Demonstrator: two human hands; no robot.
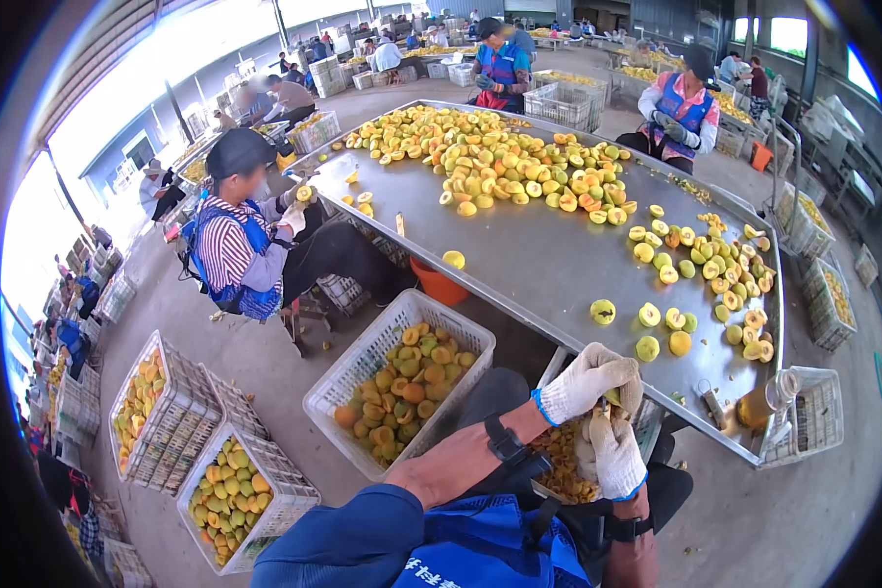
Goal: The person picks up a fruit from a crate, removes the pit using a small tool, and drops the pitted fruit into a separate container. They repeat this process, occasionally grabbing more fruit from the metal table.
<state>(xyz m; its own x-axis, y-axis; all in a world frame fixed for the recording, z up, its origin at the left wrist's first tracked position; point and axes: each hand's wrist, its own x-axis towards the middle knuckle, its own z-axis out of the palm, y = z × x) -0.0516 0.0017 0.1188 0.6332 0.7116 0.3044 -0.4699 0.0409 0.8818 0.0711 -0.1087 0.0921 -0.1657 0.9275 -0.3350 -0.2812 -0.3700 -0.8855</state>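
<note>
My left hand (pixel 586 384), in a white knit glove with a blue cuff, is closed around a peach (pixel 612 397), of which only a small yellow-green part shows. Just below it, my right hand (pixel 615 461), gloved the same way, has its fingers pinched together close to that peach. Whatever the right fingers grip is too covered to make out. Under both hands, between my legs, a container holds orange-yellow peach scraps (pixel 563 465). Beyond the hands, on the metal table (pixel 539 265), lie several peach halves (pixel 649 315) and a whole-looking peach (pixel 648 349).
A big heap of peach halves (pixel 519 162) covers the far table. A glass jar (pixel 769 397) stands at the right corner. To my left are a crate of peaches (pixel 480 338), more crates (pixel 294 485) and an orange bucket (pixel 439 284). A seated person (pixel 250 220) works at the left edge.
</note>
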